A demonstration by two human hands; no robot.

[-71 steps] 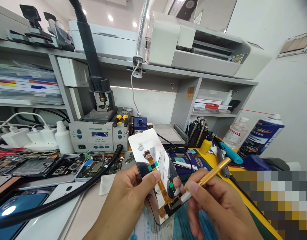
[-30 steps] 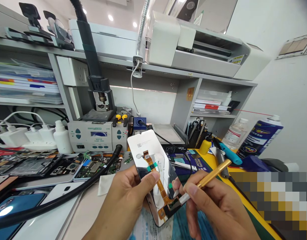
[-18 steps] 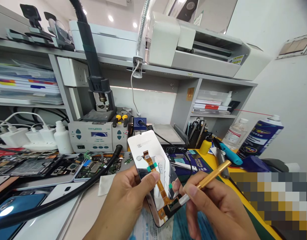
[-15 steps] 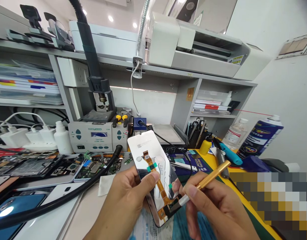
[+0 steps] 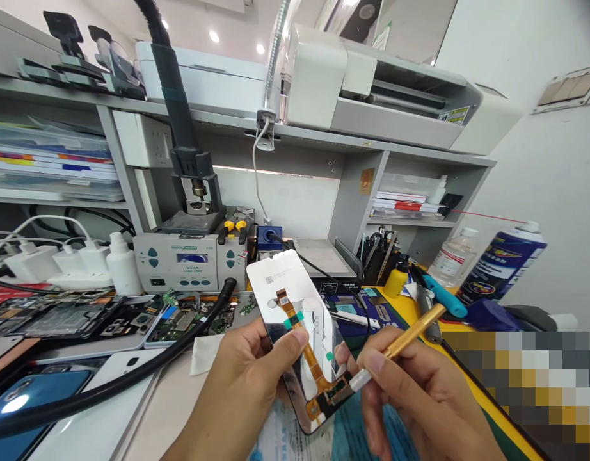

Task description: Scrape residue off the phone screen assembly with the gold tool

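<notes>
My left hand (image 5: 261,371) is closed around the side of a phone screen (image 5: 285,272), its thumb pressing on the back. The screen is tilted, with its shiny back toward me. An orange flex cable (image 5: 310,358) runs along it, with a green tape piece (image 5: 294,320) near the top. Between thumb and fingers, my right hand (image 5: 405,390) grips a slim gold-handled tool (image 5: 413,334) that looks like a small brush. Its pale silver collar (image 5: 361,380) lies over the screen's lower right corner, by the dark connector end. I cannot make out its tip clearly.
A black hose (image 5: 132,378) crosses the left side, above phones and circuit boards (image 5: 182,320). Behind stands a grey hot-air station (image 5: 192,262). To the right are a yellow bottle (image 5: 397,278), a clear bottle (image 5: 455,259) and a blue spray can (image 5: 503,262).
The gold-handled tool and my right hand have shifted slightly right, showing more of the dark connector end. My left hand keeps its hold on the screen, which has barely moved.
</notes>
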